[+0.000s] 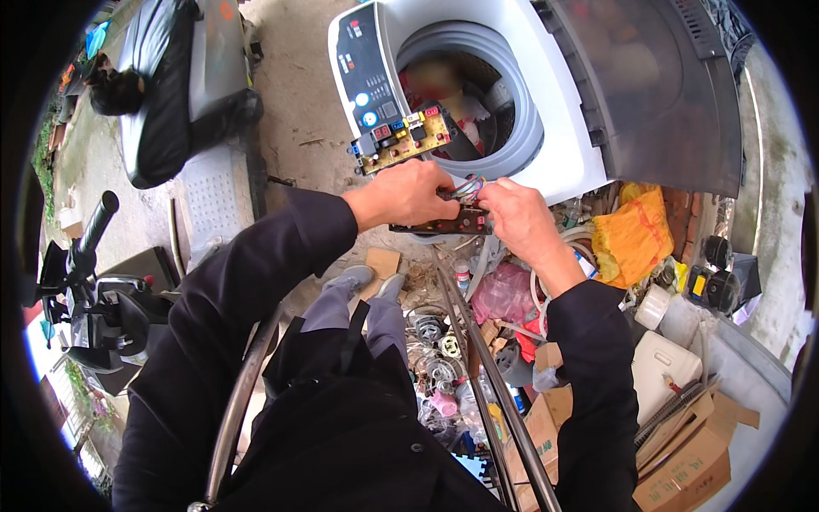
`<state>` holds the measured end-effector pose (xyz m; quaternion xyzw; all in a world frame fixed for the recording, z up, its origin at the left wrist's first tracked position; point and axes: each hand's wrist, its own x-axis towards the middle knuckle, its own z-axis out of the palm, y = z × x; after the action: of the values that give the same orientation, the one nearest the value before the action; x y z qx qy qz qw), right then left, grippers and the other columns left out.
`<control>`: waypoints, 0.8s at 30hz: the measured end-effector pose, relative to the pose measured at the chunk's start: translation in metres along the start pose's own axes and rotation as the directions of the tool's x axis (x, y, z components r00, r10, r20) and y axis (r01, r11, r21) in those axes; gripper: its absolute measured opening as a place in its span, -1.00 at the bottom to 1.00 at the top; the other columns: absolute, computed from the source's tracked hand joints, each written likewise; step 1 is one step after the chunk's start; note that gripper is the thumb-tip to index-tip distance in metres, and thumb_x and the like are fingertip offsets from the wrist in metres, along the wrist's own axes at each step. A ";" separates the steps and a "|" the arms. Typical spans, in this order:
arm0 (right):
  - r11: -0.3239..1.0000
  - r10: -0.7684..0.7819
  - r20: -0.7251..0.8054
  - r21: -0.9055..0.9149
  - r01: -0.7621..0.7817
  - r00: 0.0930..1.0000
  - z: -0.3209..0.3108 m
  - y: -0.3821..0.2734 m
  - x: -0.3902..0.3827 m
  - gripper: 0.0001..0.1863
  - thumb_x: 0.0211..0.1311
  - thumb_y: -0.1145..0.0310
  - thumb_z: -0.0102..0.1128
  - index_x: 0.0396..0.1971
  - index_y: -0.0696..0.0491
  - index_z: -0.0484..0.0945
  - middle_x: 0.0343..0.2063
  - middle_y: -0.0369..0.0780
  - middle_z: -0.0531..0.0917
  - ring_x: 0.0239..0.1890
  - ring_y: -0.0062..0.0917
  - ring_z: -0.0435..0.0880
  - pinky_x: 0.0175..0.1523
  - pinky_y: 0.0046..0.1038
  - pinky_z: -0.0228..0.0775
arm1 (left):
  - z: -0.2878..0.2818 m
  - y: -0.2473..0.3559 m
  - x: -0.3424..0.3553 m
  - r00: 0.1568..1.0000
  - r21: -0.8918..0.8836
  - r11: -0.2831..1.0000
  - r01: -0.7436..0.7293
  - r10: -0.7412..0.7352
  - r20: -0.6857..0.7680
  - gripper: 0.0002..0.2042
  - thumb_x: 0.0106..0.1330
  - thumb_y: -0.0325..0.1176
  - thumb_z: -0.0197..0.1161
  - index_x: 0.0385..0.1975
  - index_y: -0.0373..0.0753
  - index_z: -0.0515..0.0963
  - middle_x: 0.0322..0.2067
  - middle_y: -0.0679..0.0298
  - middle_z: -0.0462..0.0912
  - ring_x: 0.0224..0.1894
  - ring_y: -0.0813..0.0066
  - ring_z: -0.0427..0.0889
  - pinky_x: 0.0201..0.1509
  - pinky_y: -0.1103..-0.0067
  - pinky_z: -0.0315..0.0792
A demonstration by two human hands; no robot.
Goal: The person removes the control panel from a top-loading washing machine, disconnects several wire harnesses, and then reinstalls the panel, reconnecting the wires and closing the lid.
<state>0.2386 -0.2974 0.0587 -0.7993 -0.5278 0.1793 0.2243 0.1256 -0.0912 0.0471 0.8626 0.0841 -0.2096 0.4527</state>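
My left hand (411, 193) is closed around a bundle of coloured wires (467, 188), just below a yellow circuit board (409, 147) with small displays, buttons and blue components. My right hand (512, 215) has its fingertips closed on the same wires, to the right. A dark board with red parts (445, 224) lies under both hands. The circuit board stands at the lower end of the control panel (358, 64) of a white top-load washing machine (572, 149). Its dark lid (648, 102) is raised on the right, and some unclear items sit inside the drum.
Metal bars (482, 367) run below my hands. A scooter handlebar (90, 226) and a grey padded seat (200, 77) with a black cover are on the left. Cables, bags, an orange sack (631, 230) and cardboard boxes (682, 456) crowd the ground at right.
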 end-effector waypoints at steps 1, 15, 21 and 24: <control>0.984 0.095 -0.001 0.149 -0.093 0.996 0.000 0.001 -0.001 -0.96 0.18 0.57 0.22 -0.37 0.16 0.58 -0.43 -0.06 0.62 -0.38 -0.08 0.67 -0.27 -0.16 0.52 | 0.001 0.001 0.000 1.000 -0.009 1.000 0.002 -0.001 0.005 -0.57 0.20 -0.05 0.27 -0.12 -0.26 0.72 -0.38 -0.04 0.72 -0.30 0.05 0.72 -0.14 0.33 0.56; 0.933 0.201 0.053 0.293 -0.208 0.978 -0.005 0.000 0.003 -0.88 0.13 0.66 0.24 -0.32 0.21 0.64 -0.42 -0.06 0.67 -0.39 -0.23 0.74 -0.28 -0.25 0.59 | 0.000 0.005 -0.002 0.997 0.002 0.997 0.071 -0.071 0.030 -0.58 0.20 -0.04 0.26 -0.09 -0.21 0.73 -0.33 0.01 0.75 -0.23 0.09 0.74 -0.09 0.34 0.57; 0.983 0.070 -0.024 0.173 -0.065 0.997 0.002 0.002 -0.005 -0.85 0.17 0.62 0.26 -0.25 0.18 0.63 -0.39 -0.03 0.65 -0.34 -0.13 0.71 -0.26 -0.23 0.56 | 0.004 0.001 -0.001 1.000 -0.015 1.000 0.015 -0.015 0.000 -0.57 0.21 -0.03 0.27 -0.10 -0.22 0.73 -0.34 -0.01 0.75 -0.26 0.07 0.74 -0.11 0.32 0.58; 0.951 0.105 0.048 0.287 -0.114 0.993 -0.005 0.006 -0.002 -0.82 0.20 0.62 0.23 -0.19 0.20 0.62 -0.39 0.00 0.65 -0.30 -0.10 0.71 -0.21 -0.23 0.56 | 0.003 -0.004 -0.002 0.999 -0.018 0.999 0.027 -0.027 0.018 -0.57 0.21 -0.03 0.27 -0.11 -0.24 0.72 -0.34 -0.02 0.75 -0.25 0.06 0.74 -0.11 0.32 0.58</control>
<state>0.2447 -0.3015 0.0597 -0.7830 -0.4543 0.2795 0.3199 0.1212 -0.0913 0.0434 0.8552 0.0935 -0.2227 0.4586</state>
